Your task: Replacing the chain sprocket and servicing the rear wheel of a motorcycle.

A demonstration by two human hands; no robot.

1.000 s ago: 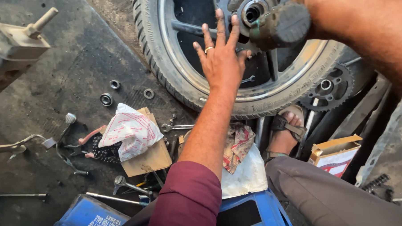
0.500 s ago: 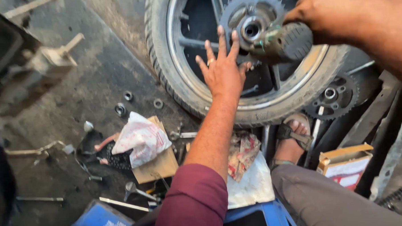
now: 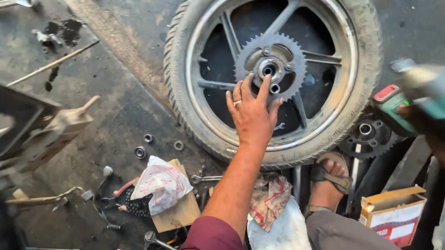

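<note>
While our left hand (image 3: 253,115) lies flat against the sprocket (image 3: 270,67) of the motorcycle wheel (image 3: 275,74), its fingers (image 3: 264,89) are spread wide and straight, grasping nothing; the fingertips rest on the lower teeth and face of the sprocket, just beside the hub opening, and a ring shows on one finger. The wheel stands on the dark, oily workshop floor (image 3: 126,54), its tyre leaning toward us, the sprocket bolted at the centre of its silver spokes.

Our right hand (image 3: 432,127) comes in at the right edge, blurred, closed around a green power tool (image 3: 414,103) (we cannot tell how tightly the fingers grip, as the blur hides them). This tool is held well apart from the sprocket, off beyond the tyre's rim.

Below the tyre, a second, darker sprocket (image 3: 368,134) lies on the floor, and our sandalled foot (image 3: 330,178) rests just beneath the tyre. Near our right knee stands an open cardboard box (image 3: 393,210); what it holds we cannot make out. On the left, a flat piece of cardboard (image 3: 179,215) bears a crumpled printed bag (image 3: 159,184). A patterned rag (image 3: 269,197) lies on a white cloth (image 3: 280,234) by our forearm. Washers and bearings (image 3: 140,152) sit loose on the floor near a spanner (image 3: 207,179).
</note>
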